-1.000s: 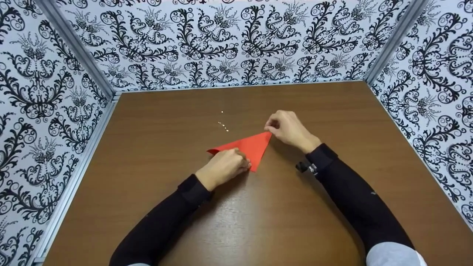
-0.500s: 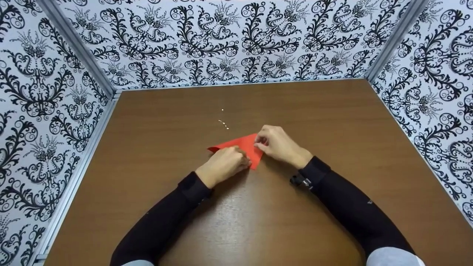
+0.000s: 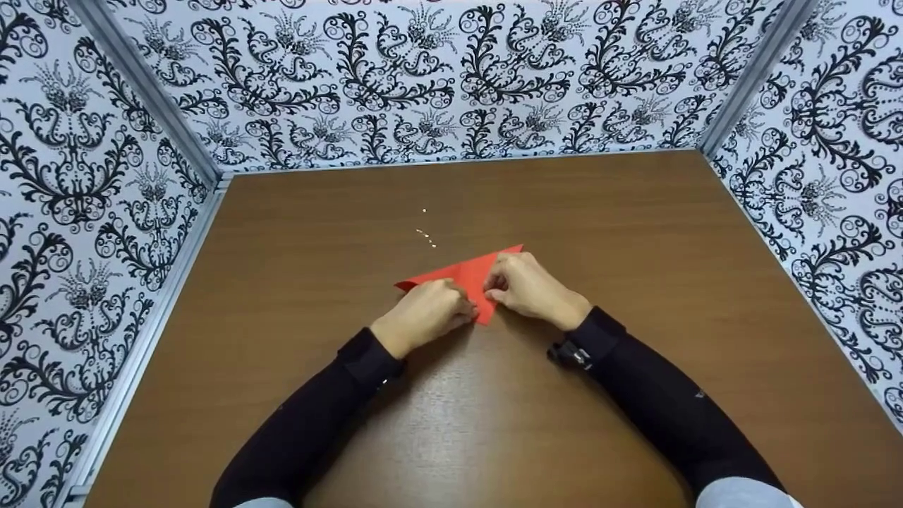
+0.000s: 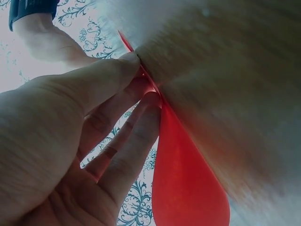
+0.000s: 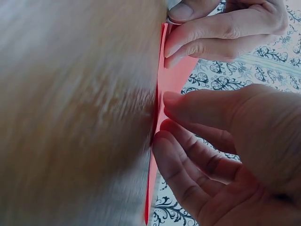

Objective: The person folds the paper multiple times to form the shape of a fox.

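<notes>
A sheet of red paper (image 3: 467,271), folded to a triangle, lies on the table with its left tip curling up. My left hand (image 3: 425,310) holds it at the near edge, fingers curled; in the left wrist view the thumb and fingertips meet at the paper's edge (image 4: 188,181). On the right part of the paper, my right hand (image 3: 532,288) has thumb and bent fingers together at the slanting right edge. The far right corner sticks out behind its knuckles. In the right wrist view, fingertips of both hands sit along the folded layers (image 5: 176,77).
The brown wooden table (image 3: 317,233) is bounded by patterned panels (image 3: 423,85) at the back and sides, with metal rails (image 3: 144,92) at the corners. Several small bright specks (image 3: 427,238) show on the table beyond the paper. Black sleeves (image 3: 303,430) cover both forearms.
My right hand has come from the paper's far right corner toward me and to the left, down along the right edge. The corner now shows behind it. My left hand has stayed in place.
</notes>
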Available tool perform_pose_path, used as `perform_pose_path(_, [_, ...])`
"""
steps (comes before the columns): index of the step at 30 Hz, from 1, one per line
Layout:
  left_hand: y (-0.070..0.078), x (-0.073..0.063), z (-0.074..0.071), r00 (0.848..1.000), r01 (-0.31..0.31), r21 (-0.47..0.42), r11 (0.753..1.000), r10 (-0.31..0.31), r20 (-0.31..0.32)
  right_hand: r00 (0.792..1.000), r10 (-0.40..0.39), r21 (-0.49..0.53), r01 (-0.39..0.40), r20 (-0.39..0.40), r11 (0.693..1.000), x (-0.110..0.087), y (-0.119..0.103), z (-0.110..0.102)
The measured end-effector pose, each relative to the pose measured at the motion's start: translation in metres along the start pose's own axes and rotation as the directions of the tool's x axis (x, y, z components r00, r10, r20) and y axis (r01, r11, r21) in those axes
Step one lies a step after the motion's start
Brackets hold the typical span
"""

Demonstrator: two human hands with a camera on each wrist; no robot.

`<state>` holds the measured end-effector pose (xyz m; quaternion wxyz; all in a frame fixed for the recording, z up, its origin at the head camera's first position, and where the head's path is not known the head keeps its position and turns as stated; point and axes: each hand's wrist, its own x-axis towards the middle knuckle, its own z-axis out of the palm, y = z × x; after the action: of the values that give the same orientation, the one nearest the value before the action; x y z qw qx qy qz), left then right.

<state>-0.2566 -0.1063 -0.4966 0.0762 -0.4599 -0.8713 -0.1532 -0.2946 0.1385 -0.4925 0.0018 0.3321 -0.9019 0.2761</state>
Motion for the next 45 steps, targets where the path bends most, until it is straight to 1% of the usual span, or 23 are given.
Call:
perform_pose_path(4, [-0.001,-0.001,0.001,1.0,0.002,-0.003,1.0,-0.002,-0.004,1.0,0.002,0.009,-0.002,0.004,1.0,0.001,0.0,0.001])
perform_pose_path(8, [-0.002,0.0,0.001,1.0,0.0,0.0,1.0,0.0,-0.011,1.0,-0.005,-0.004,0.005,-0.002,1.0,0.002,0.0,0.002])
perform_pose_path(17, [-0.002,-0.001,-0.004,1.0,-0.001,-0.048,0.999,0.003,0.025,1.0,-0.019,-0.02,0.019,-0.007,1.0,0.0,0.001,0.005])
perform_pose_path(21, [-0.002,-0.002,-0.008,0.998,0.039,-0.071,0.997,-0.036,0.045,1.0,-0.002,-0.022,0.002,-0.011,1.0,-0.001,0.001,0.006])
perform_pose_path(24, [-0.003,-0.002,-0.01,0.996,0.076,-0.047,0.996,-0.073,0.051,1.0,0.007,-0.031,-0.007,-0.01,1.0,-0.002,0.0,0.005])
perform_pose_path(26, [-0.004,-0.001,-0.012,0.995,0.091,-0.016,0.996,-0.09,0.048,1.0,0.006,-0.037,-0.006,-0.013,0.999,-0.002,-0.001,0.004])
perform_pose_path(30, [-0.006,0.001,-0.016,0.993,0.111,0.041,0.993,-0.112,0.031,1.0,0.002,-0.031,-0.002,-0.012,1.0,-0.002,-0.001,0.004])
perform_pose_path(34, [-0.011,0.005,-0.024,0.991,0.131,0.087,0.988,-0.132,0.002,1.0,0.006,-0.035,-0.006,-0.008,0.999,-0.002,-0.002,0.003])
perform_pose_path(37, [-0.015,0.011,-0.031,0.989,0.148,0.105,0.983,-0.148,-0.007,1.0,0.014,-0.03,-0.015,-0.007,0.999,-0.003,-0.002,0.003])
perform_pose_path(40, [-0.02,0.018,-0.036,0.986,0.168,0.116,0.979,-0.169,0.002,1.0,0.02,-0.025,-0.02,-0.007,0.999,-0.002,-0.002,0.004])
perform_pose_path(45, [-0.027,0.03,-0.037,0.98,0.188,0.129,0.974,-0.194,0.036,1.0,0.001,-0.023,-0.001,-0.02,1.0,-0.001,-0.002,0.004])
